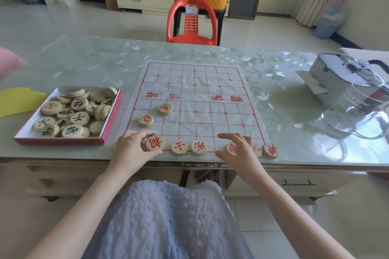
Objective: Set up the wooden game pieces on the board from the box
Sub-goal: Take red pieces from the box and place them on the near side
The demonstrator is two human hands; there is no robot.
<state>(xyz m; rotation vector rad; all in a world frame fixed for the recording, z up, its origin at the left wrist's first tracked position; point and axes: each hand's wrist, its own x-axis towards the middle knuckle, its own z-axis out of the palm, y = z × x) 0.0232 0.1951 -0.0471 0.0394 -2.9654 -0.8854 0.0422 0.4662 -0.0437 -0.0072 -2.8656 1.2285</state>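
My left hand (134, 147) is closed around a red-marked disc (155, 143) at the near left edge of the board (195, 88), thumb and fingers pinching its rim. Something more sits half hidden under that hand. My right hand (242, 150) is spread loosely over another disc (231, 149) on the same near row, and I cannot tell whether it grips that disc or only covers it. Between my hands stand two placed discs (179, 147), and two more (271, 150) sit at the near right corner.

These look like thick, stiff, light wooden rounds. I judge they are best taken by the rim, since their flat faces would slide easily. The board looks like a thin, soft sheet with creases, so I expect a dragged piece to wrinkle or shift it. Lifting and setting down seems safer.

A little farther in, two red discs (145, 120) stand on the left part of the grid. Left of the board, just beside it, the box (59, 140) holds the heaped remaining pieces (72, 130), some overlapping or on edge.

On the right of the worktop (84, 65), well apart from the board, are a clear glass jug (357, 115) and a grey case (336, 78). The jug looks fragile. A yellow thing (16, 99) lies at the far left. Beyond the worktop stands a red chair (192, 25).
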